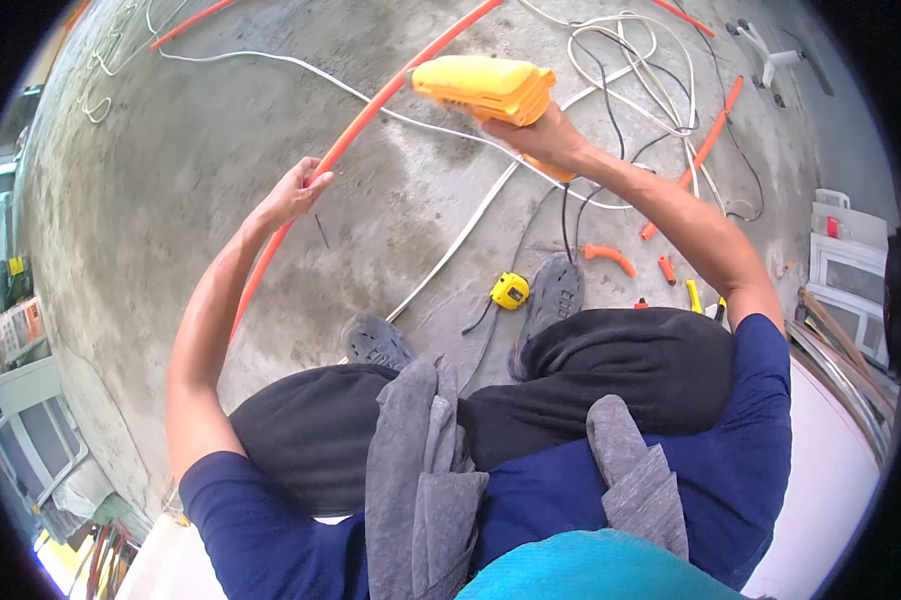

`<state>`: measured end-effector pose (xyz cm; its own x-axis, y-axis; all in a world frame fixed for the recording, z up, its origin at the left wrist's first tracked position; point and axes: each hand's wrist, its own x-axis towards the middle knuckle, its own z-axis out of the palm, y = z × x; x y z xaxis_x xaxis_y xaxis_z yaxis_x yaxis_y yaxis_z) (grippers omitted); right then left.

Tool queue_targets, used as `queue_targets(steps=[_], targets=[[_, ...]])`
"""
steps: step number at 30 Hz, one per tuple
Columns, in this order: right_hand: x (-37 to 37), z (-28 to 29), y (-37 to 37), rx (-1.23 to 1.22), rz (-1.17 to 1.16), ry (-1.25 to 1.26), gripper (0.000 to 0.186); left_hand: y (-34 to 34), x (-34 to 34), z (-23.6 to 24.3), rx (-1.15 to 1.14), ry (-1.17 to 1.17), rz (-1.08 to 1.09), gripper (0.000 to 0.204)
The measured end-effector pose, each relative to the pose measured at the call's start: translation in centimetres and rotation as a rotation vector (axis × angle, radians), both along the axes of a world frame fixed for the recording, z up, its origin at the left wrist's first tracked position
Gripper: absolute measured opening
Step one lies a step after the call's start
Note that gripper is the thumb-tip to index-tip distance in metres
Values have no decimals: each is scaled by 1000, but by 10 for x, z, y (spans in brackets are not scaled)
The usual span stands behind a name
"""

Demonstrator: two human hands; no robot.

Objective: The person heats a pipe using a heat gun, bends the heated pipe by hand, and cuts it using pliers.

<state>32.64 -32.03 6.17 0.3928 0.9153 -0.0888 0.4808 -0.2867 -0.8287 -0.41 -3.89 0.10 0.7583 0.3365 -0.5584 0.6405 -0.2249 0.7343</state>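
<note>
My left hand (295, 192) is closed around a long orange conduit pipe (365, 118), which curves from the upper middle down past my left forearm. My right hand (548, 138) grips the handle of a yellow heat gun (485, 88) with a dark cord hanging below it. The gun's front end is at the pipe, above and to the right of my left hand; whether the two touch I cannot tell. A yellow tape measure (510, 291) lies on the floor between my grey shoes.
White cables (460, 235) loop over the concrete floor (170, 180). Right of my shoe lie a bent orange pipe piece (610, 260), a short orange piece (667, 268) and a yellow-handled tool (693, 295). Longer orange pipe (712, 135) lies farther right. White frames (850, 270) stand at the right edge.
</note>
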Motion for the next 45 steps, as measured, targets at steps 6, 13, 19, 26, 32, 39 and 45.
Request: queue_targets(steps=[6, 13, 19, 26, 32, 39, 45], targets=[[-3, -8, 3, 97, 86, -72, 45, 10, -4, -9, -131, 26, 60, 31], [36, -3, -7, -48, -147, -22, 44, 7, 4, -8, -118, -16, 49, 29], [70, 6, -12, 45, -238, 14, 39, 9, 0, -13, -79, -24, 3, 30], [80, 22, -17, 173, -267, -15, 18, 8, -1, -14, -78, -23, -2, 32], [80, 17, -22, 124, -272, -21, 18, 2, 4, -9, -96, -15, 8, 33], [45, 6, -22, -34, -179, 103, 33, -6, 4, -3, -48, 15, 13, 39], [24, -2, -16, -27, -60, 37, 43, 0, 8, -7, -47, 12, 32, 40]])
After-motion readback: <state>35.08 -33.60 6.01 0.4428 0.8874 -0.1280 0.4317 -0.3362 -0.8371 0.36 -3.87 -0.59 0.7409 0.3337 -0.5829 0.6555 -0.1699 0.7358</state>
